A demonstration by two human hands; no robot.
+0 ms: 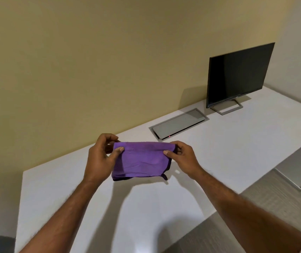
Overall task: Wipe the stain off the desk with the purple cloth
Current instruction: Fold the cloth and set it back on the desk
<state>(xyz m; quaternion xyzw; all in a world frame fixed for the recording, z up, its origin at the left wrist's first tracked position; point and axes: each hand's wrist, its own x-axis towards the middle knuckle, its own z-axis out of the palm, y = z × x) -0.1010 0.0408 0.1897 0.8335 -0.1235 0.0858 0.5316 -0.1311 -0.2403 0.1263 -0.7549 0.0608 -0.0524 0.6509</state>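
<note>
Two hands hold the purple cloth [142,159] stretched above the white table [219,152].

The left hand [100,157] pinches its upper left corner between thumb and fingers, and the right hand [182,156] pinches the upper right corner; the lower edge hangs folded, clear of the table. It looks light, soft and limp, so bunching it into a pad should give a firmer wipe. No stain shows from here. The dark monitor [237,73] carries no readable brand or writing.
</note>
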